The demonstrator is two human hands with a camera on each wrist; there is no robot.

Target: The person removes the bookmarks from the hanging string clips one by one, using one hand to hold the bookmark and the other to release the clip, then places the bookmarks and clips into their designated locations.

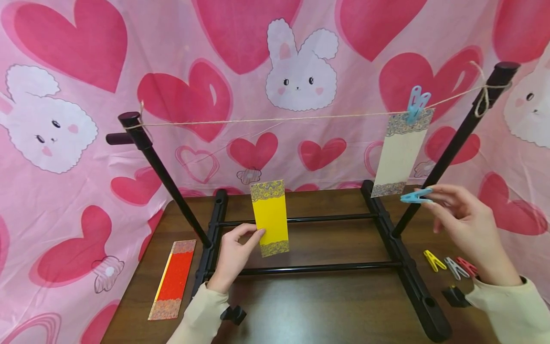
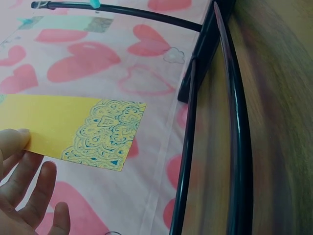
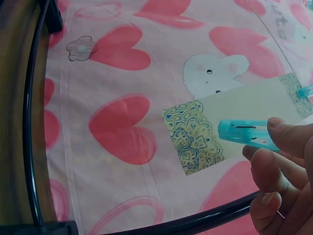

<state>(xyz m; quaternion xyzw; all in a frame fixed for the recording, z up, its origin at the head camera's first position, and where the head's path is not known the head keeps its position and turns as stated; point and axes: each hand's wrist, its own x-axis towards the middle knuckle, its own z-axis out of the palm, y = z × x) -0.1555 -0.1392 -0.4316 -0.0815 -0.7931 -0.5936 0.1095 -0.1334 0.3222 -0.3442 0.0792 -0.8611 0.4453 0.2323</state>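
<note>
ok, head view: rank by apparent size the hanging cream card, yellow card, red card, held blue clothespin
1. Cream card and red card: look alike in size, so unranked.
2. Yellow card: shorter, pinched by the left hand.
3. Blue clothespin: smallest, in the right hand.

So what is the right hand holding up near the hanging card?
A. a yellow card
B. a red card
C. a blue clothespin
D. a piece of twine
C: the right hand pinches a blue clothespin beside the cream card, while the left hand holds the yellow card.
</note>
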